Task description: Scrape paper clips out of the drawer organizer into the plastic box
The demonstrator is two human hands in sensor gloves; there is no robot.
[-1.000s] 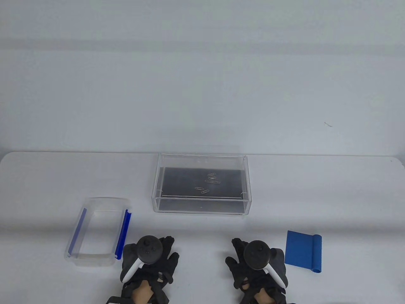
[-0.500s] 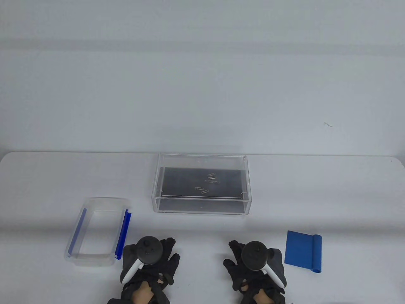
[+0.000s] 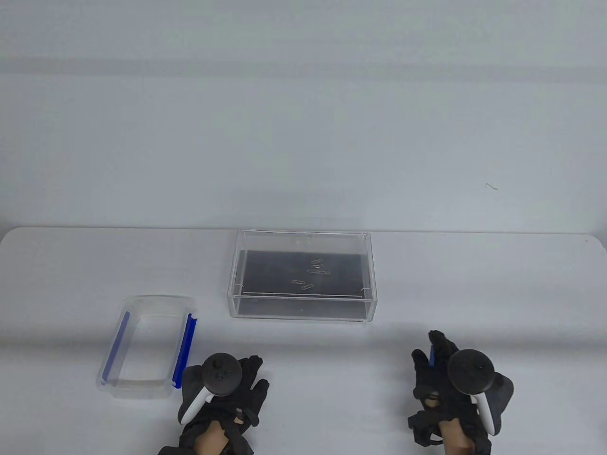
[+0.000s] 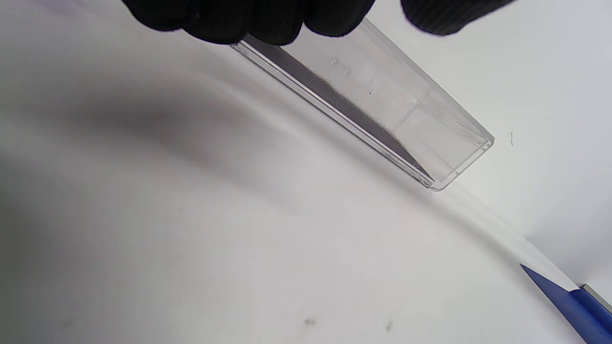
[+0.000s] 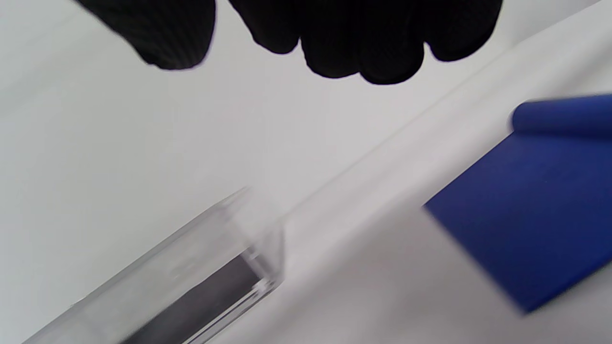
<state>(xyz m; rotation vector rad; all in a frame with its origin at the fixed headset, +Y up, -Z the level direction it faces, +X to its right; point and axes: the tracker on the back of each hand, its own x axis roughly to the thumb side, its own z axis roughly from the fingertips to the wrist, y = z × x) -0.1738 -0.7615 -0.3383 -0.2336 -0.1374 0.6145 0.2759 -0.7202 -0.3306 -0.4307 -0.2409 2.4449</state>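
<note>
White table (image 3: 498,284), seen from above: clear organizer (image 3: 301,315) sits at centre w/ a few clips (image 3: 313,274) loose on its dark floor, open plastic box (image 3: 146,392) w/ blue side strips near-left, well apart from it. Right hand (image 3: 448,379) hovers over the blue scraper (image 5: 526,210) at near-right, so it's the nearer hand; scraper's rolled handle lies along the edge away from the organizer, blade edge facing it. R fingers hang relaxed above the scraper, grasping nothing yet; left hand (image 3: 223,388) lies loose beside the box, holding nothing.
</note>
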